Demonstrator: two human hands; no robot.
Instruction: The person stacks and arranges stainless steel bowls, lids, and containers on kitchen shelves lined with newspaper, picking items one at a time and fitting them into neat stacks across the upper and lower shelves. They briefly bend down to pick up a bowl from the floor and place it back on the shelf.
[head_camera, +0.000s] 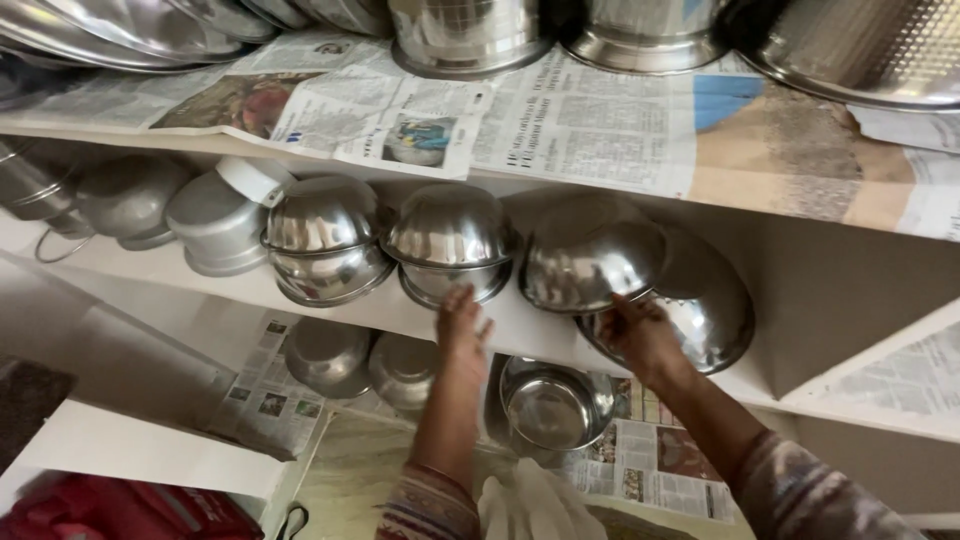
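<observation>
My right hand (638, 335) grips the lower rim of a tilted steel bowl (590, 255) on the middle shelf (230, 285), in front of a larger steel bowl (715, 315). Just below an upturned pair of steel bowls (450, 245), my left hand (462, 325) reaches up with its fingers spread and nothing in it. A white cloth (535, 505) lies over my forearms near the bottom edge.
More stacked steel bowls (325, 240) and grey pots (220, 215) line the middle shelf to the left. Large steel vessels (465, 35) stand on newspaper (560, 120) on the top shelf. Bowls (555, 405) rest on the newspaper-lined lower shelf. A red item (130, 510) lies at bottom left.
</observation>
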